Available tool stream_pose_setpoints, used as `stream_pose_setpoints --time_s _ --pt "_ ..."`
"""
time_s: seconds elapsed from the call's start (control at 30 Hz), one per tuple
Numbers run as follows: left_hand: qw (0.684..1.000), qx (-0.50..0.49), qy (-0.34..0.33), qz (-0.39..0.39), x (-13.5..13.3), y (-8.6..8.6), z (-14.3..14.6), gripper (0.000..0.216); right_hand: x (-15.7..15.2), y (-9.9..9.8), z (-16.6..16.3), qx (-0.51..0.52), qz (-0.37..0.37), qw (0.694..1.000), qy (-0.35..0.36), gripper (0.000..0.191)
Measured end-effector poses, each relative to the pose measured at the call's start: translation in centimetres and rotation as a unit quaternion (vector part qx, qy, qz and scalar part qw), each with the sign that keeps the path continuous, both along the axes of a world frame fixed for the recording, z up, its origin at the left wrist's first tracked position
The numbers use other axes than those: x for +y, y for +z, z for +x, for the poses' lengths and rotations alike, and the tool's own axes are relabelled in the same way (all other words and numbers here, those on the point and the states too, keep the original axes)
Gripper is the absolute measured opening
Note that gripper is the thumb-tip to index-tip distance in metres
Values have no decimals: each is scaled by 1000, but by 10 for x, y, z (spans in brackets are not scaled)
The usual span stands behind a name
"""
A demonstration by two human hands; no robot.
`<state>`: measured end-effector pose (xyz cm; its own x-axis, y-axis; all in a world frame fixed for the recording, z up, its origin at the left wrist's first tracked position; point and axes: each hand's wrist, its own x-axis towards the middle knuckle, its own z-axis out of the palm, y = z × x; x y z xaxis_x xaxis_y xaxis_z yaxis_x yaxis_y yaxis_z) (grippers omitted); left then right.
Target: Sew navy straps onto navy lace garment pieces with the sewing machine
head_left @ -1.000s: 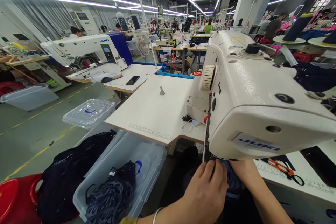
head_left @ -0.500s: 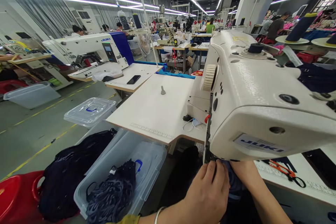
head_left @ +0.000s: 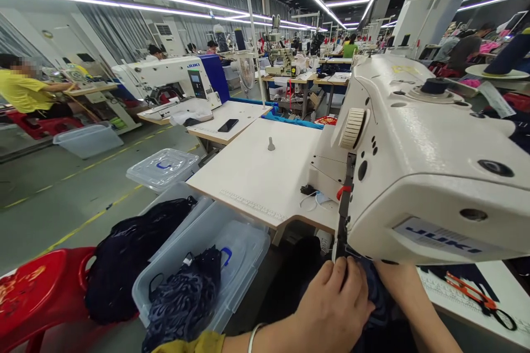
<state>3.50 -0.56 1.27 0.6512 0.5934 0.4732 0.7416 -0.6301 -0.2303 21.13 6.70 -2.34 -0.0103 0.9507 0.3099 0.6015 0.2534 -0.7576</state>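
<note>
At the near end of the sewing machine (head_left: 434,182) | dark cloth (head_left: 381,304) lay between the hands | left hand (head_left: 333,302) curled over it, right hand (head_left: 393,277) partly hidden; couldn't tell whether either gripped | looked light, soft, likely to bunch | flat pinch near edges seemed best

Your left sleeve (head_left: 194,344), mustard yellow, ends in soft, bunched folds above the wrist (head_left: 271,336), its upper part cut off by the lower edge of the view. A slim, rounded, silver-coloured bangle (head_left: 252,337) with a smooth, bright surface encircles that wrist, between the sleeve and your bare left hand (head_left: 331,306). Your right forearm (head_left: 426,314) is likewise bare along its visible length, and your right hand (head_left: 392,277) is partly concealed.
</note>
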Motion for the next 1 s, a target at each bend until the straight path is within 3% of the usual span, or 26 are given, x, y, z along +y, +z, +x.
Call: stream_pose_setpoints --time_s 0.5,0.73,1.0 --pt "1000 -8 -24 1 -2 5 4 37 1 5 4 -19 8 1000 -7 24" --pt "1000 -19 -15 -11 3 0 6 38 5 9 1 -77 105 991 -21 27" --pt "999 -51 -14 -14 3 -1 7 39 7 -5 1 -83 136 987 -31 25"
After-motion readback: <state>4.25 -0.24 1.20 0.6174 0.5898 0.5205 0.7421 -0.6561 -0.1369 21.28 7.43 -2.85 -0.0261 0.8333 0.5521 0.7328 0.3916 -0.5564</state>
